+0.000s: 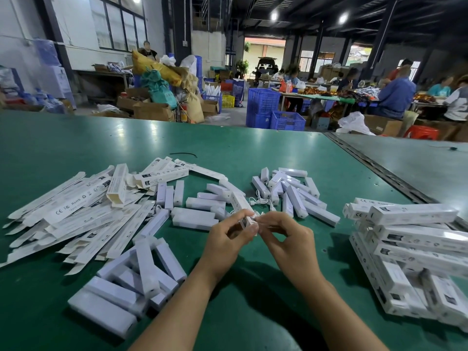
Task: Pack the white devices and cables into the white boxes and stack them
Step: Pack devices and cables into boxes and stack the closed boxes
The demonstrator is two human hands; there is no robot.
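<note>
My left hand (229, 235) grips the near end of a long white box (239, 202) that points away from me above the green table (253, 148). My right hand (286, 235) pinches at that box's open end, fingertips meeting the left hand's; a thin white cable (260, 200) trails beside it. Loose white devices lie in piles at near left (131, 282), centre (195, 211) and centre right (296, 196). Flat unfolded white boxes (76, 214) spread over the left. Packed white boxes (415, 252) are stacked at the right.
A black cable tie (183, 154) lies further back on the table. A dark seam (374, 165) separates this table from another at the right. Beyond the far edge stand blue crates (276, 112), cardboard boxes, sacks and seated people working.
</note>
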